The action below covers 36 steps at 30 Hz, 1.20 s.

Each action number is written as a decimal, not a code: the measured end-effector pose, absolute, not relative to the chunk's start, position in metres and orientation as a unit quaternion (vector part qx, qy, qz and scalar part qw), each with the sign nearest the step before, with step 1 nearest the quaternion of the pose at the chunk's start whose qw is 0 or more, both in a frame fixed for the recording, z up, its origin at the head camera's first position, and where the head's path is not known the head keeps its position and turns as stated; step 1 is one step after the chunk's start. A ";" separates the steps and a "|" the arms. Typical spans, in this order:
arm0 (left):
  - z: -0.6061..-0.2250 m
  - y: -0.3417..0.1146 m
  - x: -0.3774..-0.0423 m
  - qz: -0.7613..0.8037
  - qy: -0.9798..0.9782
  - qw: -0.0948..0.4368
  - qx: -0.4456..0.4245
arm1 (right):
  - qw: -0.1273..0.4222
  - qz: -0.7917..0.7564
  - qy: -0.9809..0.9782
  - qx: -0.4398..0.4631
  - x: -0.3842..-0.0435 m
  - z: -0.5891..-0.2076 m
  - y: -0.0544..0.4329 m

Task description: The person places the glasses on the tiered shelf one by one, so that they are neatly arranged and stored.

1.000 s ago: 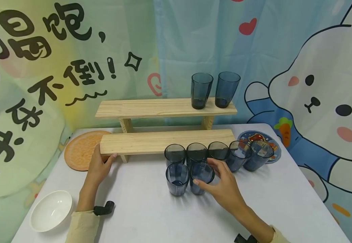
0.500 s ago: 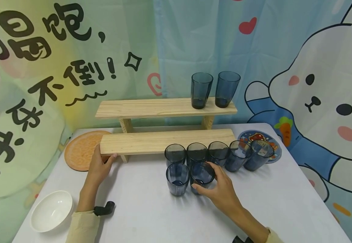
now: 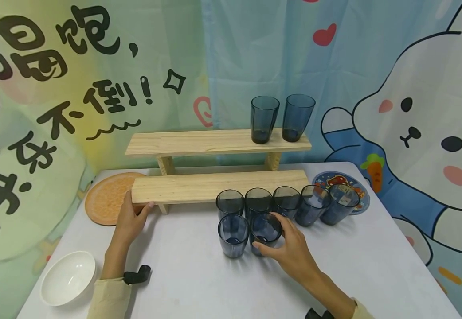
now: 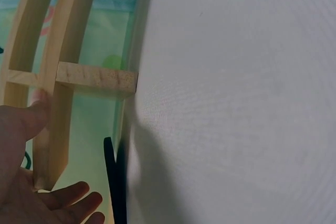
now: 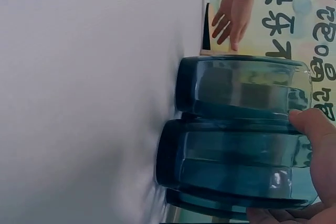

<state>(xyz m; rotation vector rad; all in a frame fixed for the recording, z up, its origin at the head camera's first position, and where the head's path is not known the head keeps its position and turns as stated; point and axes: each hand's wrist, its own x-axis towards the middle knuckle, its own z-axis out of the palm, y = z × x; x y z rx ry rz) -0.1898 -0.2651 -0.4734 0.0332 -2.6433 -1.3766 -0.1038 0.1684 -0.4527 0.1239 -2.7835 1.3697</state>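
Note:
My right hand (image 3: pixel 295 250) grips a blue-tinted drinking glass (image 3: pixel 262 232) near its rim, thumb on the near side and fingers on the far side. The glass is upright, its base close to the tablecloth in the right wrist view. Left of it is another such glass (image 3: pixel 232 241), and a row of several more (image 3: pixel 287 201) runs behind. My left hand (image 3: pixel 130 221) holds the left end of the two-tier wooden shelf's lower board (image 3: pixel 199 186). In the left wrist view the thumb (image 4: pixel 37 114) presses the board while other fingers extend past its end.
Two matching glasses (image 3: pixel 298 117) stand at the right of the upper board (image 3: pixel 191 141). An orange round mat (image 3: pixel 105 201) lies behind my left hand, a white bowl (image 3: pixel 67 279) at the left. A blue patterned plate (image 3: pixel 360 197) is behind the glasses at right. A printed curtain (image 3: pixel 239 44) hangs behind.
My right hand has shifted slightly left and settled more closely round the glass, which has barely moved. My left hand and the shelf stay where they were.

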 end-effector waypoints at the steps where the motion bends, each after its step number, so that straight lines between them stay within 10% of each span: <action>1: -0.474 -0.265 -0.190 -0.461 -0.884 0.081 0.010 | 0.016 0.443 -0.896 0.039 -0.104 -0.452 0.168; 22: -0.476 -0.266 -0.192 -0.464 -0.882 0.082 0.010 | 0.010 0.456 -0.887 0.073 -0.106 -0.363 0.186; 36: -0.474 -0.267 -0.191 -0.459 -0.884 0.084 0.009 | 0.064 0.426 -0.894 0.126 -0.176 -0.280 0.160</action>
